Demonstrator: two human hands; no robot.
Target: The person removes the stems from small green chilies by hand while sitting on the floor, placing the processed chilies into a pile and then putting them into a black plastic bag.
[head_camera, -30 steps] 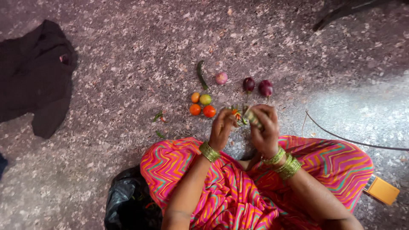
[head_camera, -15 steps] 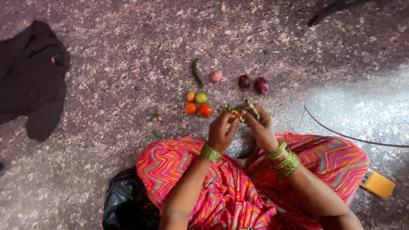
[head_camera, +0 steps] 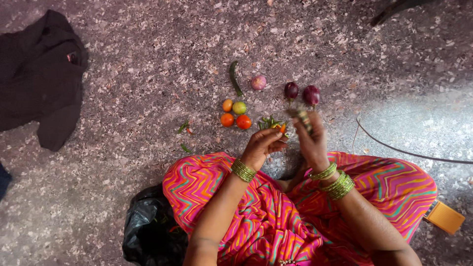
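Since half a second ago the right hand (head_camera: 309, 140) has lifted away from the left hand (head_camera: 263, 147), carrying a small greenish folded bundle (head_camera: 301, 116) up and outward, so the two hands that were pinched together now stand apart. Seen from the head camera, the right hand is closed around that bundle, though what the bundle is cannot be told through the blur; the left hand is half curled, fingers bent, and whether it pinches anything cannot be told. Just beyond the left fingertips lies a little heap of green chillies (head_camera: 270, 123) with an orange one among them. Farther out from the left hand sit four small tomatoes (head_camera: 235, 114), orange, green and red, close together; beyond them a long green vegetable (head_camera: 235, 78) and a pink onion (head_camera: 258, 82). Beyond the right hand lie two dark purple brinjals (head_camera: 301, 92), side by side. A black plastic bag (head_camera: 150, 229) rests against the left knee, open, with bits of green showing inside. All of it lies on a speckled stone floor (head_camera: 148, 59); a black garment (head_camera: 42, 79) lies well off to the left, a thin cable (head_camera: 394, 150) runs off to the right, and an orange box (head_camera: 446, 216) sits by the right knee.
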